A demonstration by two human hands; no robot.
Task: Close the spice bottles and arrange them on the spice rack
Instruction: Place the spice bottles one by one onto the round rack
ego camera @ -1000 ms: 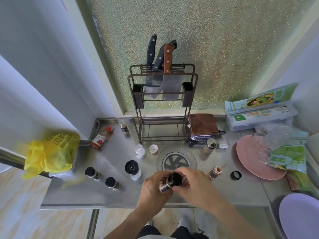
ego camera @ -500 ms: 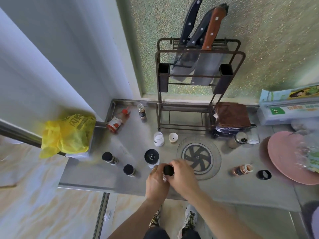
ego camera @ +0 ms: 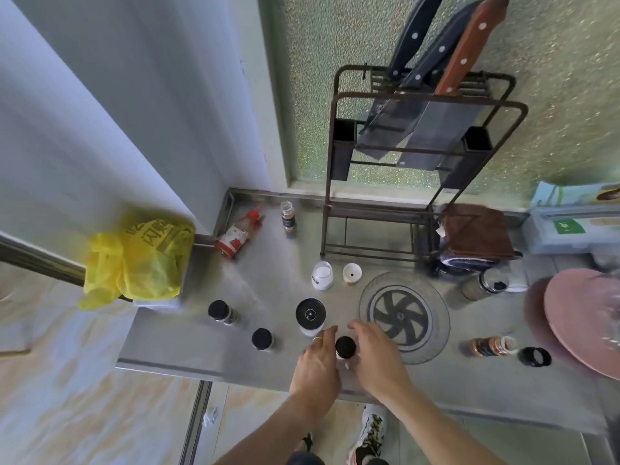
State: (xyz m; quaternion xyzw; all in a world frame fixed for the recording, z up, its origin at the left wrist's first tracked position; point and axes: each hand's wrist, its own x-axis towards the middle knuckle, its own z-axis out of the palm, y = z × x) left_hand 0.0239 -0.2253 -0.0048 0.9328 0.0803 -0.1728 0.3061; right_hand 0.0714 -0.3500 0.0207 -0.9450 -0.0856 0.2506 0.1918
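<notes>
Capping step, by the look of it, with one black-capped bottle point(ego camera: 345, 347) standing low centre on the steel counter point(ego camera: 188, 350). Left hand point(ego camera: 317, 367) and right hand point(ego camera: 377, 360) flanking it, fingers loosely spread; gripping or merely touching, cannot tell. Rack point(ego camera: 416, 169) upper right, bottom shelf bare. Next, likely: reaching lower right for the uncapped bottle point(ego camera: 491, 346) lying beside its loose black cap point(ego camera: 534, 357)
</notes>
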